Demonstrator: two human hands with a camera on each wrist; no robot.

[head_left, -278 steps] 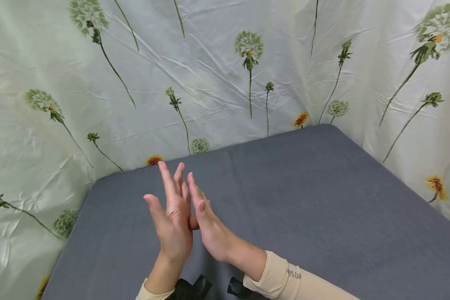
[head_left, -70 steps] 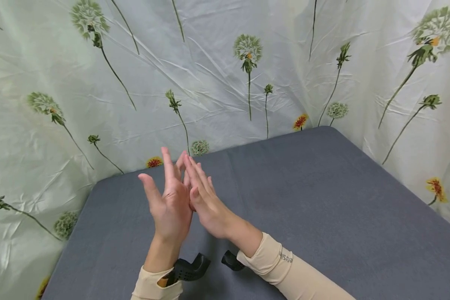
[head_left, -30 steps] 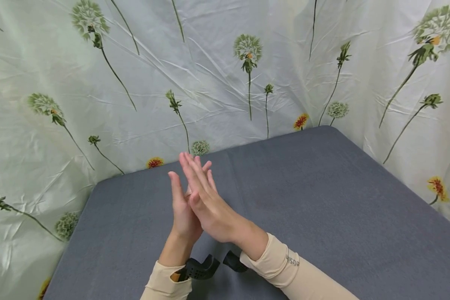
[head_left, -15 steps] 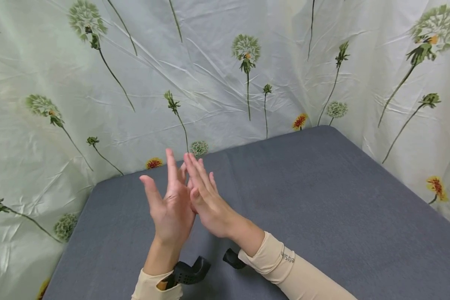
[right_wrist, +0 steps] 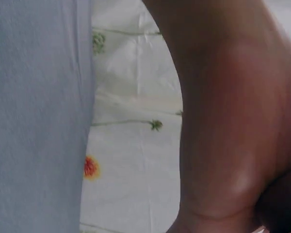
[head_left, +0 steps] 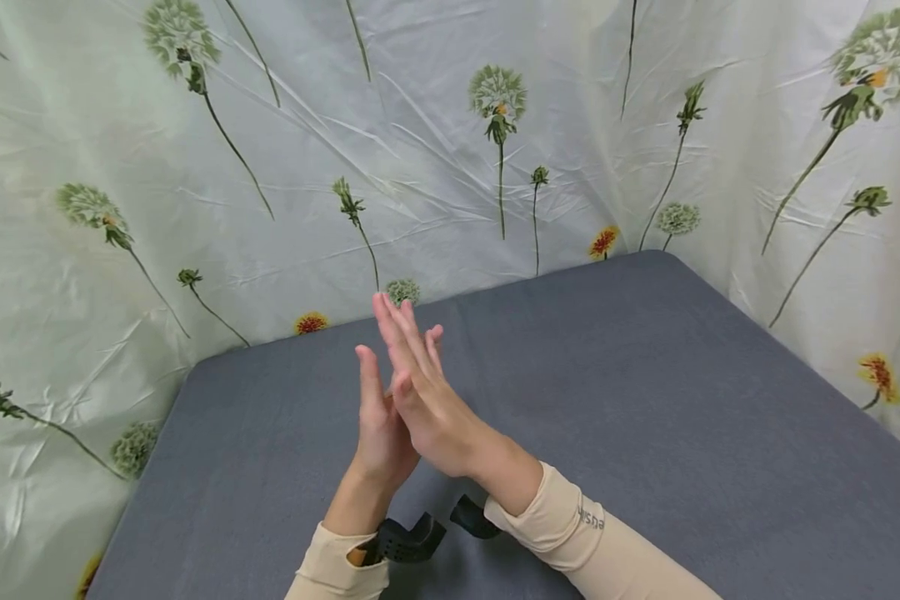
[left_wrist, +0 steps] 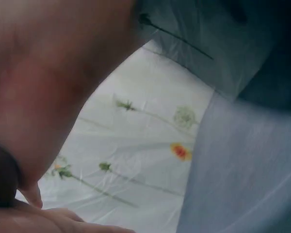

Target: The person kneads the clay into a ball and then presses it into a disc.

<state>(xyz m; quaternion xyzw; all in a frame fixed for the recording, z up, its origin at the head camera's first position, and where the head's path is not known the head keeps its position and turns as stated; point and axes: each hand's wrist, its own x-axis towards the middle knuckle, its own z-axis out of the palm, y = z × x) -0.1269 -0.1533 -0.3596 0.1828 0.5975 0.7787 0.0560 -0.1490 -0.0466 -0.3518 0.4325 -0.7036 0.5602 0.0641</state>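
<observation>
In the head view my left hand [head_left: 384,440] and right hand [head_left: 441,419] are raised over the table, palm facing palm. The right hand's fingers are straight and slant up to the left across the left hand. Behind them most of the left fingers are hidden, while the left thumb points up. Around the heels of the palms the two hands appear to touch. No object shows between them. Close up, the left wrist view has part of the left hand [left_wrist: 43,92], and the right wrist view part of the right hand [right_wrist: 233,111].
A grey cloth-covered table [head_left: 607,400] lies beneath the hands. White curtain [head_left: 420,150] printed with dandelions and orange flowers rises behind it and along both sides. Black wrist devices [head_left: 412,539] stick out from the beige sleeves [head_left: 562,525].
Over the last half second the left hand has shifted right and turned, its spread fingers passing behind the right hand. The right hand has slid slightly up and right. Earlier frames show similar alternating positions.
</observation>
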